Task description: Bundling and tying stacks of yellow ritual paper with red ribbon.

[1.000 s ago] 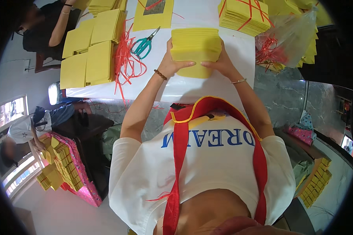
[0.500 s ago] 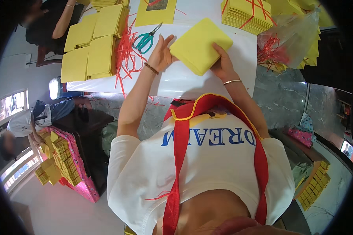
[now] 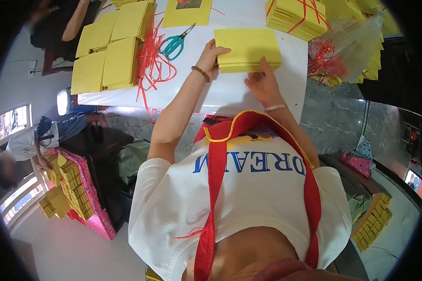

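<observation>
A stack of yellow paper sheets (image 3: 248,46) is held over the white table in front of me, its layered near edge facing me. My left hand (image 3: 210,59) grips the left end of the stack, thumb on top. At the near right edge is my right hand (image 3: 266,88), its fingers apart and one of them against the stack's edge; the hand is not closed around it. Teal-handled scissors (image 3: 173,47) lie left of my left hand, beside a tangle of red plastic strips (image 3: 150,65).
Several yellow stacks (image 3: 119,61) cover the table's left side. A stack tied with red strips (image 3: 296,21) sits at the far right, near a clear plastic bag (image 3: 356,44). A yellow sheet (image 3: 187,16) lies at the back. Two other people (image 3: 26,145) are at the left.
The stack has turned from a diamond angle to lie squarely across, now showing its near edge. My left hand has moved right onto its left end; my right hand has loosened and slid to the near edge.
</observation>
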`<state>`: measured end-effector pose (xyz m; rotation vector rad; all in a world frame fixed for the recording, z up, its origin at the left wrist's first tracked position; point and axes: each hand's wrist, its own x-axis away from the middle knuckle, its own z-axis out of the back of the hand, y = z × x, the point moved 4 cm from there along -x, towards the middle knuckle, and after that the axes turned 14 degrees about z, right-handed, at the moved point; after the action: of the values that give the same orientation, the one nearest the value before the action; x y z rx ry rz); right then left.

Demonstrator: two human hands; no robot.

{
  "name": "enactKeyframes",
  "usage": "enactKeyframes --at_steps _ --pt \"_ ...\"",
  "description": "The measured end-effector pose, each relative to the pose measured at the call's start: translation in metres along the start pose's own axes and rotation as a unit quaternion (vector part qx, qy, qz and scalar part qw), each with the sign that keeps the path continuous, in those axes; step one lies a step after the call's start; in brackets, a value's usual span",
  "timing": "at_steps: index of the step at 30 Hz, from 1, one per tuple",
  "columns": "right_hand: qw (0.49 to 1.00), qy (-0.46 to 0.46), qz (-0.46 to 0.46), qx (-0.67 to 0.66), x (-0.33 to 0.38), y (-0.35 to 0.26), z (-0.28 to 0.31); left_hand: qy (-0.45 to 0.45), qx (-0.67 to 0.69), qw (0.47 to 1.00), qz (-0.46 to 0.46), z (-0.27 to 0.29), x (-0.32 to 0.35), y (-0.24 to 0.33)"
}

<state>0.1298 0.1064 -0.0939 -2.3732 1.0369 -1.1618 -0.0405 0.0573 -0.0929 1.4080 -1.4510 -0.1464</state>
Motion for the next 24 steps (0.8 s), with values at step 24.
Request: enactKeyframes --at_steps 24 --pt "0.940 -0.080 0.197 0.265 0.011 -0.025 0.000 0.227 -0.292 0.924 -0.094 0.019 0.020 0.019"
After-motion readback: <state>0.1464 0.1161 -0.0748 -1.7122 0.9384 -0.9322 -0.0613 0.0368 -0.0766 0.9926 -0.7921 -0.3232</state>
